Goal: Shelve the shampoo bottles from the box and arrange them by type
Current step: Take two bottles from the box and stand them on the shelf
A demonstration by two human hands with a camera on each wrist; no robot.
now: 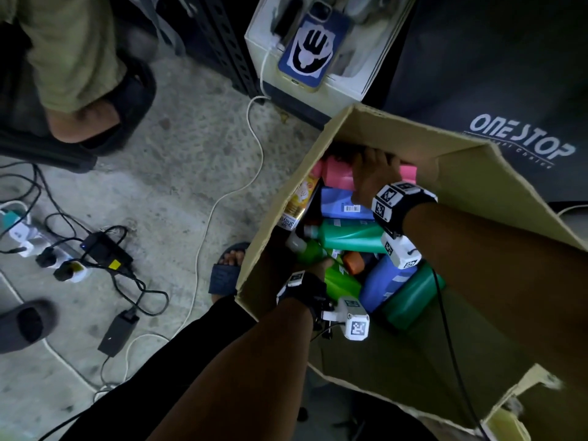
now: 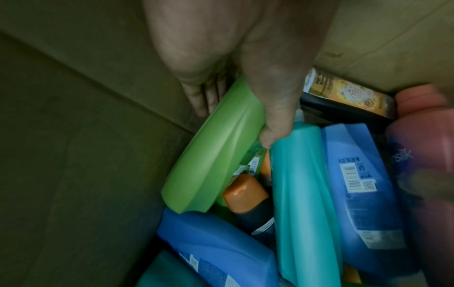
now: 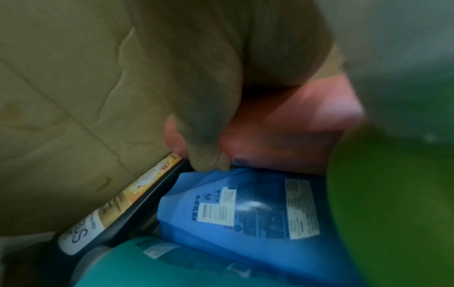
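Observation:
An open cardboard box (image 1: 461, 173) on the floor holds several shampoo bottles lying jumbled: pink, blue, teal, light green, a gold-labelled black one. Both my hands are inside it. My left hand (image 1: 313, 270) (image 2: 236, 116) grips a light green bottle (image 2: 216, 155) (image 1: 342, 281) near the box's left wall, thumb on top and fingers underneath. My right hand (image 1: 372, 173) (image 3: 209, 151) curls round a pink bottle (image 1: 337, 175) (image 3: 294, 126) at the far end of the box. A blue bottle (image 1: 345, 206) (image 3: 245, 213) (image 2: 363, 184) and a teal bottle (image 1: 353, 235) (image 2: 302, 194) lie between my hands.
A black bottle with a gold label (image 1: 299, 202) (image 2: 343, 95) (image 3: 110, 211) leans against the box's left wall. An orange-capped dark bottle (image 2: 245, 194) lies under the green one. On the concrete floor to the left are cables and a power strip (image 1: 63, 256); a phone (image 1: 310, 46) lies on a white box.

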